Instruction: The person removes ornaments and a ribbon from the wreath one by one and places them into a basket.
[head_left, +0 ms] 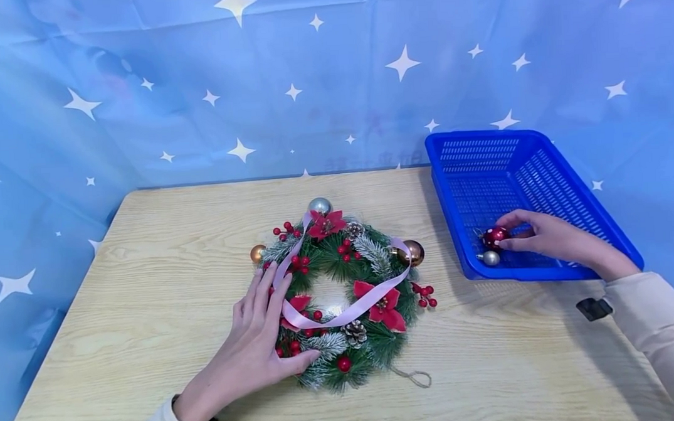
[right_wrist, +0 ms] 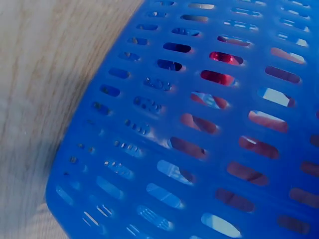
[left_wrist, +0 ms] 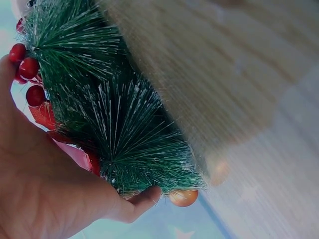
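A green wreath [head_left: 388,352] with red poinsettias, berries, pinecones, frosted sprigs and colored baubles lies on the table. A pale lilac ribbon [head_left: 347,315] loops across it. My left hand [head_left: 252,340] rests on the wreath's left side, fingers extended and thumb spread; the left wrist view shows this hand beside the green needles [left_wrist: 114,114]. Inside the blue basket [head_left: 447,212], my right hand [head_left: 547,238] pinches a red bauble with white spots [head_left: 493,237]. A small silver bauble [head_left: 490,258] lies just below it. In the right wrist view, the basket wall [right_wrist: 199,149] mostly hides the hand.
The basket stands at the right of the wooden table [head_left: 148,275]. A twine loop [head_left: 414,378] sticks out from the wreath's lower right. Copper [head_left: 414,252], gold [head_left: 257,254] and silver-blue [head_left: 320,205] baubles sit at the wreath's rim. Behind hangs a blue star-patterned cloth [head_left: 336,60].
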Available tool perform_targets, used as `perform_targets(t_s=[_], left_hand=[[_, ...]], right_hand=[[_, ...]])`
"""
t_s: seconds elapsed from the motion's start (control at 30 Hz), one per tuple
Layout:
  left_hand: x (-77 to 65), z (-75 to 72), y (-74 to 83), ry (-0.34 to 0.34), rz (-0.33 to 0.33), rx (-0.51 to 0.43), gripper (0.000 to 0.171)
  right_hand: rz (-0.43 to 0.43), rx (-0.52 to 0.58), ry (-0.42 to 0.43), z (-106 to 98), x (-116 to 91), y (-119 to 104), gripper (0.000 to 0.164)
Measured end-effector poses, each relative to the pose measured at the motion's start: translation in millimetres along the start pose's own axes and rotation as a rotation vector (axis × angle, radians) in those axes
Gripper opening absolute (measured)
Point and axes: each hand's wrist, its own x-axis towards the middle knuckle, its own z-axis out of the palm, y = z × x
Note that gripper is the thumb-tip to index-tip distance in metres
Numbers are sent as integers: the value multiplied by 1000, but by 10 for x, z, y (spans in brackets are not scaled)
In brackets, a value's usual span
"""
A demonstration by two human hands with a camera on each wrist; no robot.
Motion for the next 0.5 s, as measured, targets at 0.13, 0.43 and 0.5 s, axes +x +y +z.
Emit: perform_targets(t_s=[0.13, 0.43, 0.5], left_hand=[[-4, 4, -5, 1, -2, 5, 132], [-4, 1, -10, 3, 6, 6, 132], [-5, 3, -10, 1, 9, 2, 132]], right_hand=[[7, 18, 15, -5, -37, 6, 46], [-16, 76, 145, -1, -235, -109, 45], [-22, 89, 177, 8, -280, -152, 43]])
